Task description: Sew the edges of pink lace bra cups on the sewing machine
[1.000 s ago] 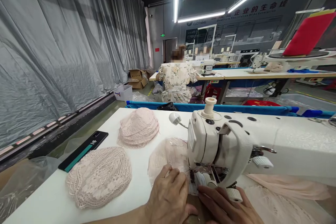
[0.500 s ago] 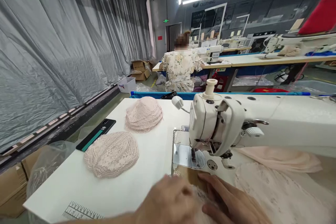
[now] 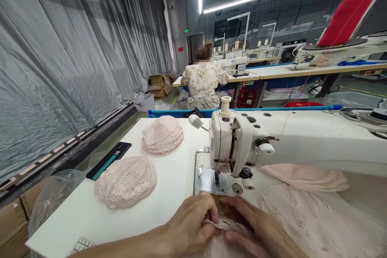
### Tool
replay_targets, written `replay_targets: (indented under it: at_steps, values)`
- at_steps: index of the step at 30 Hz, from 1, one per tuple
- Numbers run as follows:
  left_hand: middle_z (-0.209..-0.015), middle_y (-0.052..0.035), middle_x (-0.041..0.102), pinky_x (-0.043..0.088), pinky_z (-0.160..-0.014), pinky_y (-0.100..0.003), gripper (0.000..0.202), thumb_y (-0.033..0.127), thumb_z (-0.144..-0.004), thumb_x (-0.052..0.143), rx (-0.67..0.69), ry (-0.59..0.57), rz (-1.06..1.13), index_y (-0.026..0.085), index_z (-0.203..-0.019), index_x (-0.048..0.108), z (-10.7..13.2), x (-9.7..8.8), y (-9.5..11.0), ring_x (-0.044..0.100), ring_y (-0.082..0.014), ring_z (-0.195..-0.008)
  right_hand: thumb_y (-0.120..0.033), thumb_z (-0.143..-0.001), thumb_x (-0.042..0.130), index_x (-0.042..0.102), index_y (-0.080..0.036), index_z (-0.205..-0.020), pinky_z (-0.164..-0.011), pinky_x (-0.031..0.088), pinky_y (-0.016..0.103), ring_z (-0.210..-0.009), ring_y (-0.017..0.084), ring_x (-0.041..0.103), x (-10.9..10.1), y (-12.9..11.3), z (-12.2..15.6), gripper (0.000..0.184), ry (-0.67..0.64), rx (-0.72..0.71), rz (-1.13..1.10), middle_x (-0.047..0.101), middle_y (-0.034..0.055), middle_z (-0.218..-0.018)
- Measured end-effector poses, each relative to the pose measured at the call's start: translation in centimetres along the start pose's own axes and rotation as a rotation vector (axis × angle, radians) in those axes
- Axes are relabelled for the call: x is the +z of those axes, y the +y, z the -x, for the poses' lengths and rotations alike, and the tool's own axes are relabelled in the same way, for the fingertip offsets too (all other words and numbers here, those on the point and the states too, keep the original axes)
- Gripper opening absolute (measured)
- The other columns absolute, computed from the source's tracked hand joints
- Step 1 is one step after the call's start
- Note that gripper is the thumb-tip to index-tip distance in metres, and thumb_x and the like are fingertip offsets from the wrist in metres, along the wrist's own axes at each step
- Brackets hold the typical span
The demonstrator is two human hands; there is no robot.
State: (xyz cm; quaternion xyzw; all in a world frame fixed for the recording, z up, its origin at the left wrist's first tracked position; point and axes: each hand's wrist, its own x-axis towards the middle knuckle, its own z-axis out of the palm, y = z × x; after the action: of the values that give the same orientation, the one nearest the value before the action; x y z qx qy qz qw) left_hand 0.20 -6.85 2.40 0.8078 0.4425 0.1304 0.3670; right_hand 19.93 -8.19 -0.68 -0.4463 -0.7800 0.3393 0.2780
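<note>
Just in front of the sewing machine (image 3: 232, 141), my left hand (image 3: 193, 223) pinches the edge of a pale pink lace piece (image 3: 225, 224) between thumb and fingers. My right hand (image 3: 254, 225) is closed on the same lace from the right, its thumb below the edge and its fingers above. The lace hangs toward me, its lower part cut off by the frame. Beyond my fingers are the presser foot (image 3: 217, 180) and metal needle plate (image 3: 205, 179), with no fabric under the foot.
Left on the table (image 3: 172, 181) lie two stacks of pink lace cups, a nearer stack (image 3: 127, 181) and a farther stack (image 3: 163, 135), beside a black phone (image 3: 110, 160). Pink fabric (image 3: 308, 175) and lace (image 3: 302, 209) lie right under the machine arm. A co-worker (image 3: 202, 82) sits ahead.
My left hand, blurred before, is now steady and pinches the lace edge, which shows more plainly between both hands. The view has turned slightly right, so the machine sits farther left.
</note>
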Motion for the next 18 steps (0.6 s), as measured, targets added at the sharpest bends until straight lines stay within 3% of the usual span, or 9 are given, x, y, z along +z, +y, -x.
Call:
replay_targets:
  at_steps: [3, 6, 9, 12, 14, 18]
  values:
    - [-0.085, 0.0049, 0.054, 0.037, -0.070, -0.021, 0.029, 0.016, -0.071, 0.068, -0.051, 0.006, 0.108, 0.020, -0.093, 0.050, 0.0, 0.0, -0.2, 0.048, -0.0120, -0.077, -0.033, -0.085, 0.052, 0.060, -0.023, -0.096, -0.075, 0.050, 0.028, -0.084, 0.020, 0.064, 0.1, -0.2, -0.2, 0.017, -0.044, 0.013, -0.130, 0.067, 0.0029, -0.090]
    - [-0.094, 0.0036, 0.058, 0.039, -0.070, -0.022, 0.041, 0.021, -0.067, 0.071, -0.061, 0.014, 0.158, 0.022, -0.104, 0.054, -0.4, -0.1, -0.3, 0.052, -0.0143, -0.082, -0.027, -0.084, 0.052, 0.060, -0.023, -0.086, -0.072, 0.049, 0.025, -0.080, 0.017, 0.064, 0.2, -0.3, -0.4, 0.010, -0.004, 0.004, -0.224, 0.068, -0.0002, -0.086]
    - [-0.089, 0.0037, 0.062, 0.040, -0.072, -0.022, 0.022, 0.016, -0.070, 0.065, -0.027, 0.031, 0.177, 0.020, -0.092, 0.062, -1.0, -0.2, -0.4, 0.055, -0.0144, -0.082, -0.029, -0.085, 0.052, 0.059, -0.023, -0.085, -0.064, 0.049, 0.022, -0.070, 0.015, 0.064, 0.3, -0.3, -0.6, 0.009, 0.049, 0.015, -0.219, 0.066, -0.0029, -0.074]
    - [-0.066, 0.0054, 0.057, 0.036, -0.060, -0.018, 0.003, 0.015, -0.074, 0.059, -0.057, 0.050, 0.147, 0.017, -0.075, 0.062, -1.5, -0.4, -0.4, 0.053, -0.0112, -0.067, -0.032, -0.088, 0.048, 0.059, -0.024, -0.091, -0.063, 0.050, 0.023, -0.068, 0.015, 0.065, 0.5, 0.2, -0.6, 0.014, 0.080, 0.020, -0.202, 0.068, -0.0026, -0.073]
    - [-0.055, 0.0069, 0.047, 0.031, -0.053, -0.017, 0.009, 0.014, -0.077, 0.055, -0.058, 0.067, 0.093, 0.016, -0.070, 0.060, -1.8, -0.5, -0.3, 0.047, -0.0092, -0.057, -0.030, -0.090, 0.044, 0.059, -0.024, -0.094, -0.064, 0.051, 0.024, -0.069, 0.015, 0.066, 0.5, 0.6, -0.5, 0.017, 0.160, -0.030, -0.102, 0.069, -0.0011, -0.079]
    - [-0.052, 0.0068, 0.041, 0.030, -0.048, -0.016, 0.017, 0.011, -0.082, 0.047, -0.001, 0.069, -0.020, 0.016, -0.068, 0.056, -2.4, -0.6, -0.3, 0.042, -0.0085, -0.052, -0.022, -0.091, 0.040, 0.058, -0.023, -0.101, -0.064, 0.049, 0.028, -0.076, 0.018, 0.064, 0.4, 0.8, -0.3, 0.021, 0.412, -0.308, 0.384, 0.068, 0.0039, -0.089]
